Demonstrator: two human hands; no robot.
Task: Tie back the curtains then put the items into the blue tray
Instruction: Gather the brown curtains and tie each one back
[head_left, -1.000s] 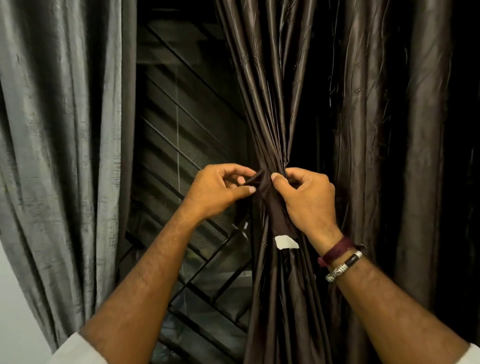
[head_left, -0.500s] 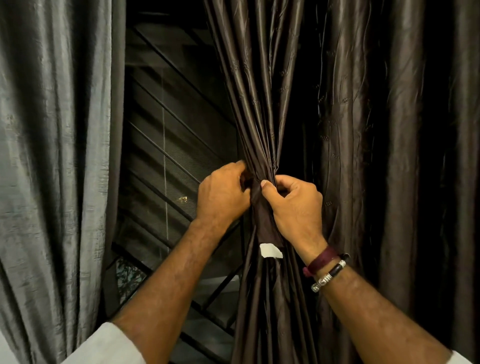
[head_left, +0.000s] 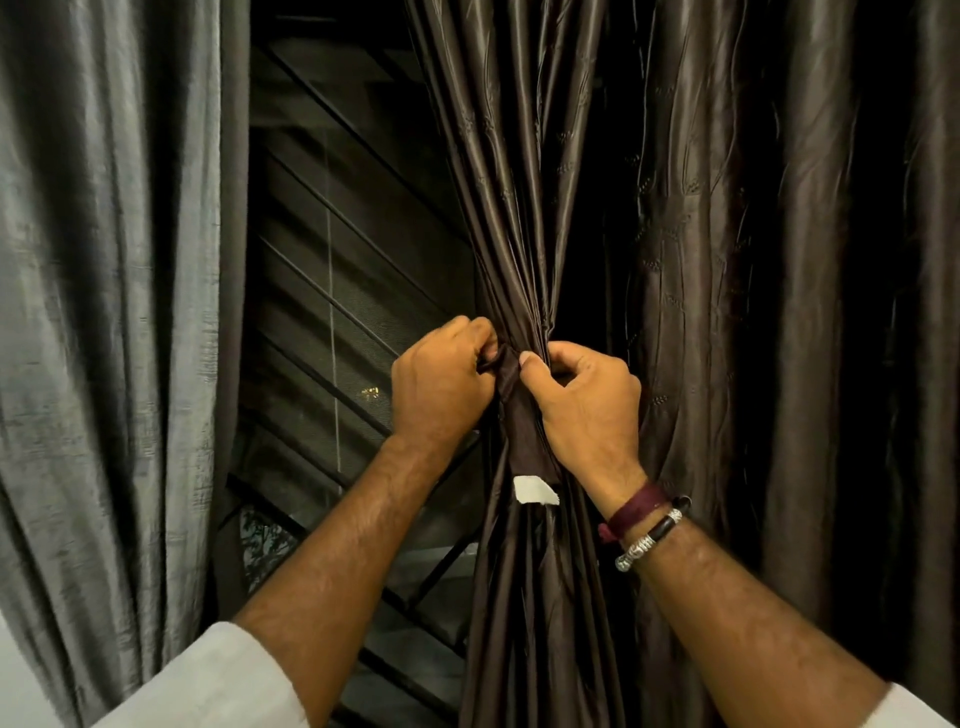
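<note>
- Head view, dark brown curtain (head_left: 519, 208): centre, glossy, pleats gathered into a narrow waist at hand level, loose folds hanging below.
- Tie-back band (head_left: 522, 426): dark brown fabric strip, wrapped at the gathered waist, one end hanging down with a white tag (head_left: 535, 491).
- Left hand (head_left: 441, 384): fingers curled closed, pinching the band's upper end at the left of the waist.
- Right hand (head_left: 587, 405): thumb and fingers pressed onto the band from the right; maroon thread and beaded bracelet (head_left: 649, 535) on the wrist.
- Grey curtain (head_left: 114, 312): far left, hanging loose.
- Window grille (head_left: 332, 322): dark, between the two curtains.
</note>
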